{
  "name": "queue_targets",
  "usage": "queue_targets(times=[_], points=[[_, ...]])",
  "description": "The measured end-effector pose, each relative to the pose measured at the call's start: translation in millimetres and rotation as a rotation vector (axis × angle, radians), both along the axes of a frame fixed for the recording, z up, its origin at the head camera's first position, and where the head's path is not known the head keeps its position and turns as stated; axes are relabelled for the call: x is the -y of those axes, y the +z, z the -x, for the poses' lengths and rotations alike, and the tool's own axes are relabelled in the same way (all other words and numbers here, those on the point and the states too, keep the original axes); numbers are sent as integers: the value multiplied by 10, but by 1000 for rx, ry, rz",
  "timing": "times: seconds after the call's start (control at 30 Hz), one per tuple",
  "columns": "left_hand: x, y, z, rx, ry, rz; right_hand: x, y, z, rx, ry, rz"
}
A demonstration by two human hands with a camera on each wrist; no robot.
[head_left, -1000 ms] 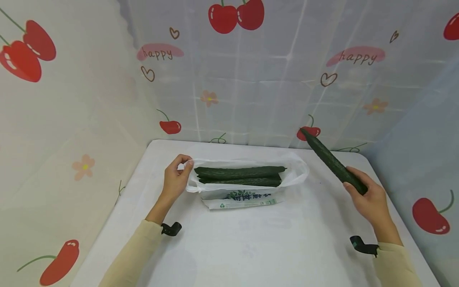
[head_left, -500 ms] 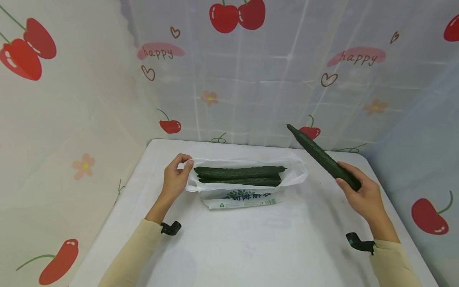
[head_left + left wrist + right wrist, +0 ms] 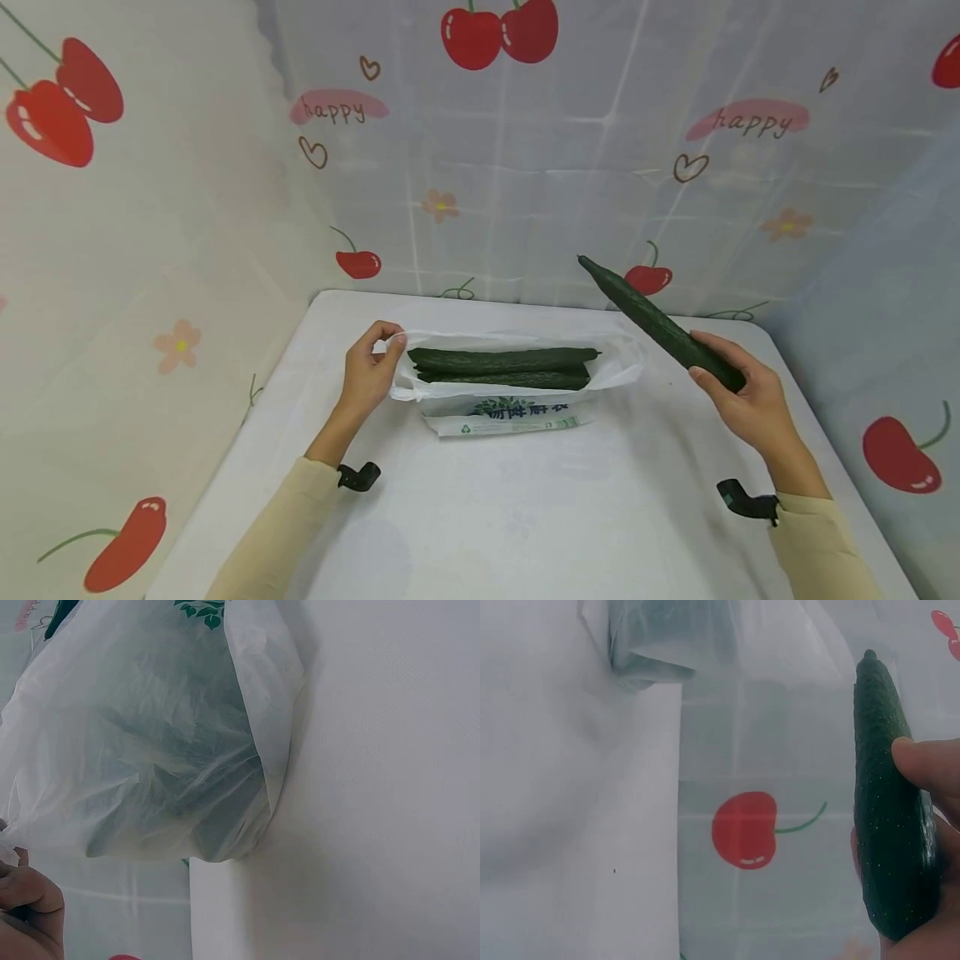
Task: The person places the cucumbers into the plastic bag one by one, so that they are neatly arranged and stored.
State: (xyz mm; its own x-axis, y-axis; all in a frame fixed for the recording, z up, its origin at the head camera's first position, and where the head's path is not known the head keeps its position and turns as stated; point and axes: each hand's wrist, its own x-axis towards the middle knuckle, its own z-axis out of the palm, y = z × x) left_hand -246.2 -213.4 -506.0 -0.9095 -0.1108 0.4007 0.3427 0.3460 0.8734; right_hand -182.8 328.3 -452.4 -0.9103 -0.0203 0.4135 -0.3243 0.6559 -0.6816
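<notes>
A white plastic bag [image 3: 507,414] with green print lies on the table, its mouth spread open. Inside it several dark green cucumbers [image 3: 502,361] lie side by side. My left hand [image 3: 367,371] pinches the bag's left edge between thumb and fingers; the left wrist view has the thin bag wall [image 3: 172,750] with dark shapes showing through. My right hand [image 3: 746,400] grips another cucumber [image 3: 652,318] by its near end, held up at the right of the bag and slanting toward the upper left. In the right wrist view the thumb presses along this cucumber [image 3: 889,802].
The white table [image 3: 517,508] ends at a back edge just behind the bag. A curtain [image 3: 525,167] printed with cherries and hearts hangs behind the table, with similar sheets at left and right. Each wrist carries a small black camera mount [image 3: 360,477].
My right hand has moved left with its cucumber, bringing the far tip closer to the bag. The left hand and the bag have stayed in place.
</notes>
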Motion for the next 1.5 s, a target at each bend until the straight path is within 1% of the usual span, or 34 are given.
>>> queue_targets(times=[0.1, 0.23, 0.37, 0.53, 0.73, 0.87, 0.97, 1.03, 1.23, 1.4, 1.5], points=[[8, 6, -6, -1, -10, 7, 50, 36, -10, 16, 22, -2], [8, 31, -13, 14, -14, 23, 125, 109, -30, 28, 76, -3], [10, 55, -13, 32, -11, 44, 212, 161, -28, 7, 150, 2], [20, 71, -16, 50, -19, 66, 324, 182, 8, -31, 248, 0], [22, 111, -39, 76, -24, 73, 464, 185, 80, -43, 370, -50], [23, 134, -46, 91, -14, 93, 580, 184, 136, -78, 452, -107], [23, 158, -53, 106, -6, 107, 667, 170, 185, -92, 499, -146], [25, 176, -60, 115, -4, 114, 727, 157, 213, -78, 514, -172], [35, 206, -69, 123, -4, 120, 903, 141, 298, -16, 516, -271], [36, 229, -69, 119, -12, 121, 1061, 147, 398, -35, 547, -318], [36, 250, -76, 120, -16, 123, 1140, 143, 456, -26, 568, -336]])
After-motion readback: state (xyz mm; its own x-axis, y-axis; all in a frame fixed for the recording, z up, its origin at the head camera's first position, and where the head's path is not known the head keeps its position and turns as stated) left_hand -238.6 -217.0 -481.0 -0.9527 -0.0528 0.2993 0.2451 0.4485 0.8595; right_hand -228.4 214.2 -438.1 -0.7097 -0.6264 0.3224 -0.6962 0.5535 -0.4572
